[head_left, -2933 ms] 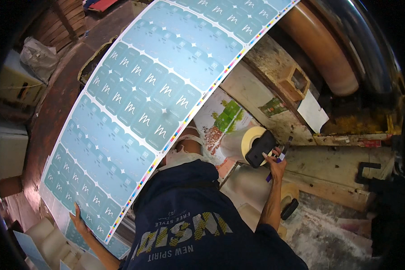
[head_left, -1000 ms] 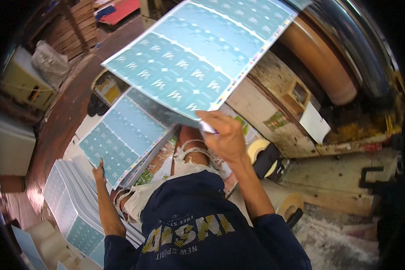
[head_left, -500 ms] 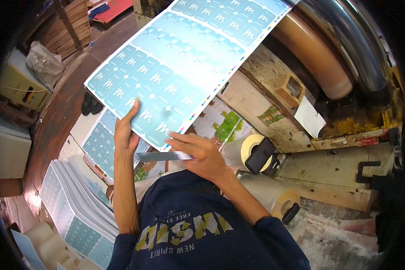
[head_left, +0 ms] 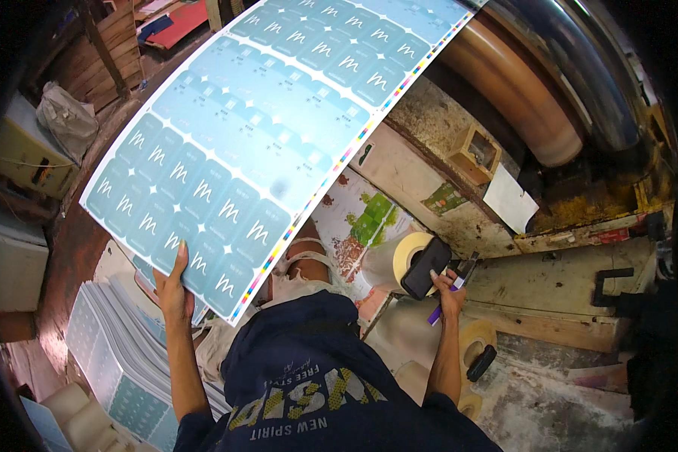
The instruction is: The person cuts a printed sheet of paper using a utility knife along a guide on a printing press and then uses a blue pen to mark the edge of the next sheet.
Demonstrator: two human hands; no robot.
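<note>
A large printed sheet (head_left: pixel 226 143) in pale blue and teal, with rows of repeated label panels, stretches from my left hand up to the rollers. My left hand (head_left: pixel 175 294) grips its near edge, thumb on top and fingers underneath. At the right, my right hand (head_left: pixel 450 299) is closed around a slim knife (head_left: pixel 435 314) with a purple part; its blade is hard to make out. The fingertips are close to a black phone (head_left: pixel 425 270) at the end of a clear film roll (head_left: pixel 380 264); I cannot tell whether they touch it.
Large rollers (head_left: pixel 516 98) of a machine stand at the upper right, with a small wooden box (head_left: pixel 474 151) and white paper (head_left: pixel 511 197) on its frame. A thick stack of printed sheets (head_left: pixel 102 331) lies at the lower left. Another film roll (head_left: pixel 478 339) is at the right.
The sheet has swung down and left with my left hand, and its panels show more clearly. My right hand has left the sheet's corner, carrying the knife right to the phone.
</note>
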